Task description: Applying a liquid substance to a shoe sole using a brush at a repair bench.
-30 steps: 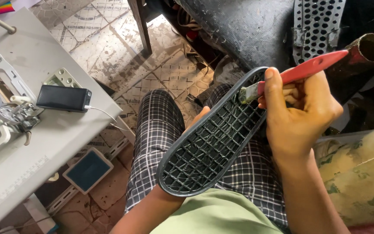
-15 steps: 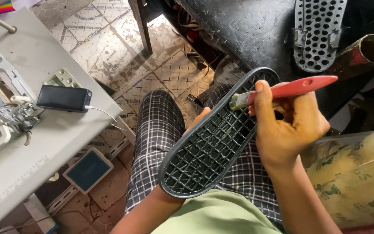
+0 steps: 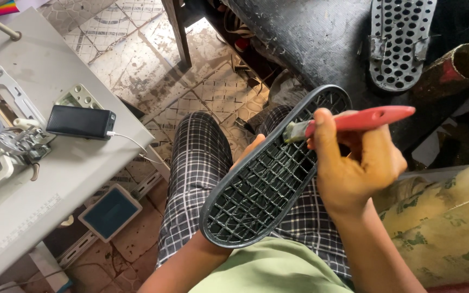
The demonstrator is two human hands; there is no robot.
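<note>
The right hand (image 3: 356, 168) grips a red brush (image 3: 354, 122), bristles on the black sole (image 3: 270, 176); the left hand (image 3: 251, 152) cradles the sole from beneath.

Left of centre, upper half of the frame: a black slab-shaped device (image 3: 81, 122) lies flat on the grey table (image 3: 55, 179) before you, its face dark and glossy — whether that face is a screen, you cannot tell. A white cable (image 3: 131, 142) plugs into its right end.

Lower right: tan sacking (image 3: 451, 228) with blotchy green printed marks — crumpled, running out of frame.

Top left corner: a small rainbow-striped card edge (image 3: 4, 7), mostly cut off.
</note>
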